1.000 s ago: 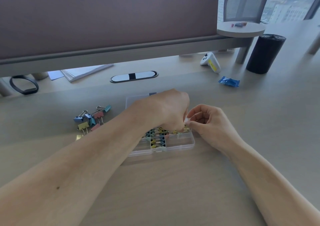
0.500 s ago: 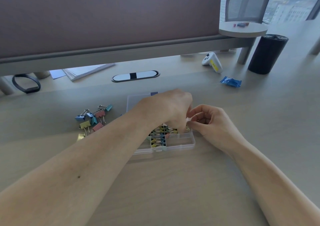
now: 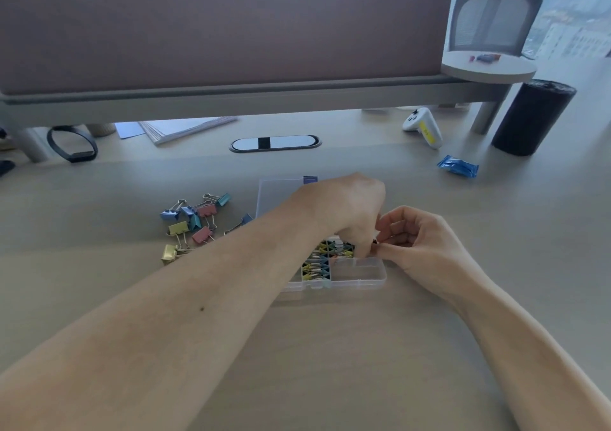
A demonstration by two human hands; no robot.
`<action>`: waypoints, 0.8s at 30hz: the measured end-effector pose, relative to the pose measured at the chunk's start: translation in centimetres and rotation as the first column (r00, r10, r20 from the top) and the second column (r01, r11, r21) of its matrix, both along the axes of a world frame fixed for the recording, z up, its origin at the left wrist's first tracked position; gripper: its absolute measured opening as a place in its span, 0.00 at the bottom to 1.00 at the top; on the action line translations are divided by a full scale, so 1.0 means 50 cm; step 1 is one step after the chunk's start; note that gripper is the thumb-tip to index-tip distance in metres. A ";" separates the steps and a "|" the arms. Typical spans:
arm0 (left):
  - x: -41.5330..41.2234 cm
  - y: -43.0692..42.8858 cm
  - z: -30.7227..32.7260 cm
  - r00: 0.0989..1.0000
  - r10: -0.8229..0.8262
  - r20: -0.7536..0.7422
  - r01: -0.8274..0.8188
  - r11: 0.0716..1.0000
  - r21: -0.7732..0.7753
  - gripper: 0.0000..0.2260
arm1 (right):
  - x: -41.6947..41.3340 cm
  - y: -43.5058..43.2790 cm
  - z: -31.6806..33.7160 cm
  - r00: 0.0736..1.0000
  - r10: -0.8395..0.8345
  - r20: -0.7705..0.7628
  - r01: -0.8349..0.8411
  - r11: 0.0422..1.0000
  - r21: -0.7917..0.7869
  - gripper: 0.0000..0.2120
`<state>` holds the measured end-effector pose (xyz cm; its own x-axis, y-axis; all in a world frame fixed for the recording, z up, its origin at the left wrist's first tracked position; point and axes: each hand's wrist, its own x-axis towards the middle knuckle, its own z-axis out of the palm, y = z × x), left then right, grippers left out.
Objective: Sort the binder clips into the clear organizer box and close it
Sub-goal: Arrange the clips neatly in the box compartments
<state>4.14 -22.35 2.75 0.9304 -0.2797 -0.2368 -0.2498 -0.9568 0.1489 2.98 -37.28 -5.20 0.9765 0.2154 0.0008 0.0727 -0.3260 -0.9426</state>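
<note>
Change: my left grip (image 3: 350, 212) has sunk a little lower into the organizer box (image 3: 363, 281) than a second ago. The right grip (image 3: 420, 242) has held its place, and the loose binder clips (image 3: 195, 222) have not shifted.
Left grip: the fingers curl down into the far cells. The tips are hidden, so I cannot tell whether a clip is between them.
Right grip: thumb and forefinger look pinched on the box's far right rim, touching the left fingers.
Meaning: I judge one clip is being seated. The pile well left of the left grip remains to sort, and the lid (image 3: 277, 192) lies open behind that grip.
Edges: sorted clips (image 3: 319, 260) fill the cells just left of the fingertips; the cells on my side look empty.
Room: bare tabletop (image 3: 330, 348) lies on my side of both grips, and a blue packet (image 3: 458, 166) sits well beyond the right one.
</note>
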 end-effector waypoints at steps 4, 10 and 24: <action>-0.001 0.015 -0.009 0.998 -0.058 0.008 0.058 0.998 -0.028 0.08 | 0.001 -0.003 -0.002 1.000 -0.006 -0.004 0.006 1.000 0.003 0.13; -0.006 0.020 -0.024 0.998 -0.051 0.037 0.054 0.995 -0.082 0.07 | 0.004 -0.003 -0.003 1.000 -0.004 -0.004 0.004 1.000 -0.024 0.07; 0.005 0.048 -0.019 0.999 -0.015 -0.040 0.008 0.988 -0.155 0.09 | 0.006 -0.006 -0.009 0.999 0.031 0.009 -0.031 1.000 -0.005 0.07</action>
